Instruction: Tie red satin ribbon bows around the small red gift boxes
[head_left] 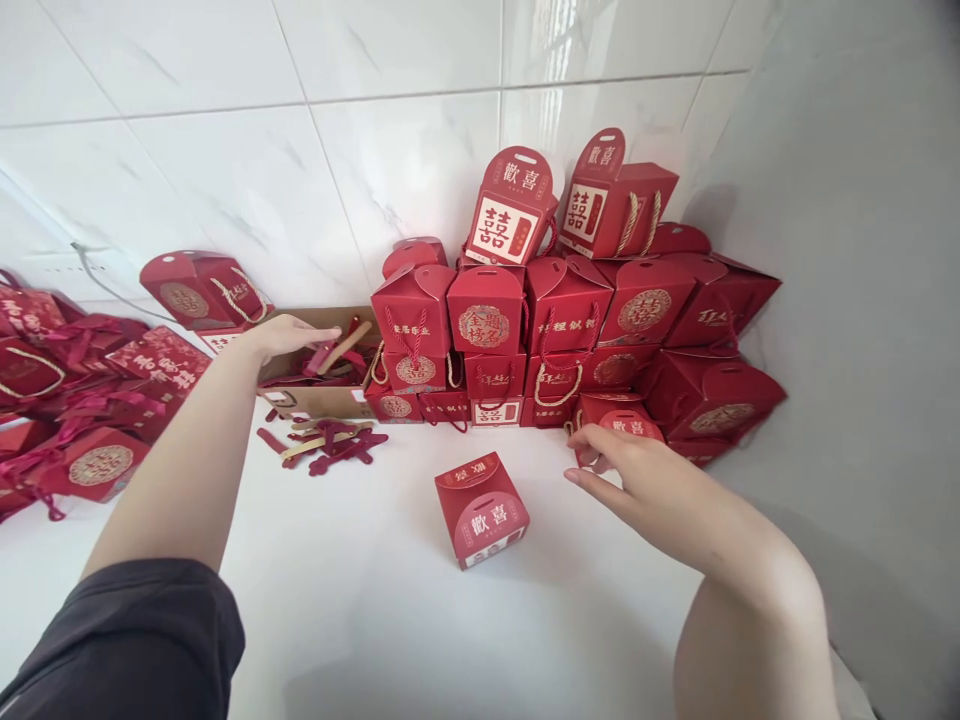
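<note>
The left arm (184, 450) extends forward and angles inward, with a dark sleeve (135, 640) around its near end. The left wrist bends to the right. The left hand (296, 335) is level, back upward, fingers straight and together; its underside is hidden. The right arm (750, 570) is bare and bent at the elbow, forearm directed inward. The right hand (609, 455) has its fingers curled and thumb extended, with a gap between them.
</note>
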